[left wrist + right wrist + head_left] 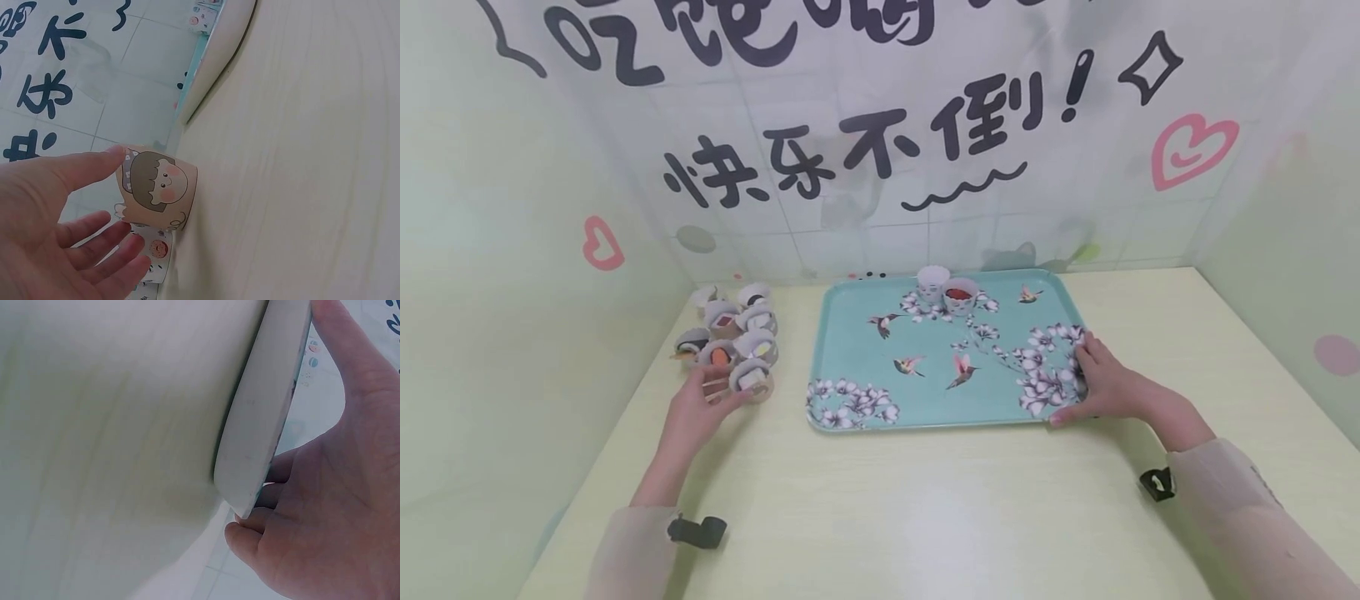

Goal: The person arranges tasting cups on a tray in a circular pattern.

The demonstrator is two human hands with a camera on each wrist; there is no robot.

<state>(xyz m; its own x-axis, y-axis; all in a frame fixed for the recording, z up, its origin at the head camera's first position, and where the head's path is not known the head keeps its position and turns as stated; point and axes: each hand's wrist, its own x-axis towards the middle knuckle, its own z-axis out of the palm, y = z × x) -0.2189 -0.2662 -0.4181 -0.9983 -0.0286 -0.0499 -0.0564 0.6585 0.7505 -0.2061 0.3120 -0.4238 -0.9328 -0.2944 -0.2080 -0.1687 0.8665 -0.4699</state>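
Several small paper cups (722,321) with varied contents stand clustered at the left. My left hand (696,412) is at the nearest cup (164,190), which bears a cartoon face and holds something whitish. Its thumb tip meets that cup's rim, while the other fingers stretch out, loosely bent, along the far side. At the right, my right hand (1108,383) grips the near corner of a light-blue tray (917,400) printed with birds and flowers. The thumb lies along the near edge and the fingers bend round the right side. Part of that corner is hidden by the hand.
Two cups stand on the tray's back part: a white cup (933,283) and a cup with red contents (960,297). The pale wooden table (925,508) meets a printed wall covering (850,237) behind the tray. Side panels rise left and right.
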